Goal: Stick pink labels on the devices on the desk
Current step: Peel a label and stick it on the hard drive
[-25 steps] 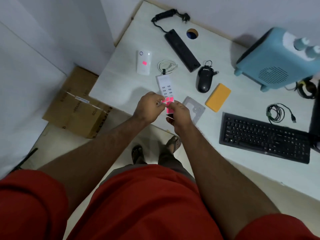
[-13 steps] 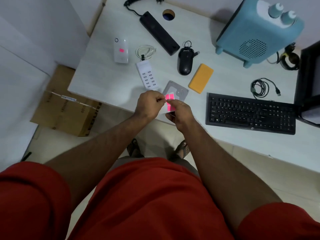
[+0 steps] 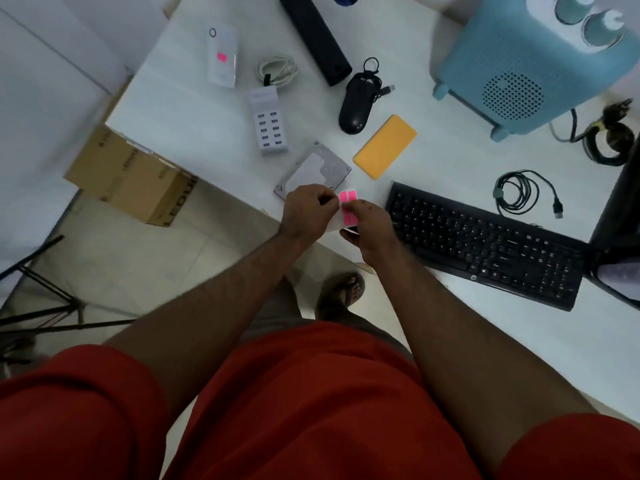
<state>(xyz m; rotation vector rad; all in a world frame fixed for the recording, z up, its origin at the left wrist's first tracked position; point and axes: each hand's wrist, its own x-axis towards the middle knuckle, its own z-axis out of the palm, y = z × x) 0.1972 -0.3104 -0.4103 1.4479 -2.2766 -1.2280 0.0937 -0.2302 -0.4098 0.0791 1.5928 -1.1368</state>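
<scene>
Both hands meet over the near edge of the white surface (image 3: pixel 194 109). The left hand (image 3: pixel 306 211) has its fingers pinched at the left edge of the pink label sheet (image 3: pixel 347 206); the right hand (image 3: pixel 372 230) grips the same sheet from below and to the right, fingers closed on its backing. The sheet is held just in front of a silver hard drive (image 3: pixel 320 169), between it and the black keyboard (image 3: pixel 485 240).

1 pink label (image 3: pixel 221 57) sits on the white device (image 3: pixel 223 55) at the far left. Unlabelled nearby: a white multi-port hub (image 3: pixel 267 121), a black mouse (image 3: pixel 356 103), an orange power bank (image 3: pixel 384 146) and a black power strip (image 3: pixel 315 38). A blue appliance (image 3: pixel 530 60) stands far right. A cardboard box (image 3: pixel 131 174) rests on the floor beside the surface.
</scene>
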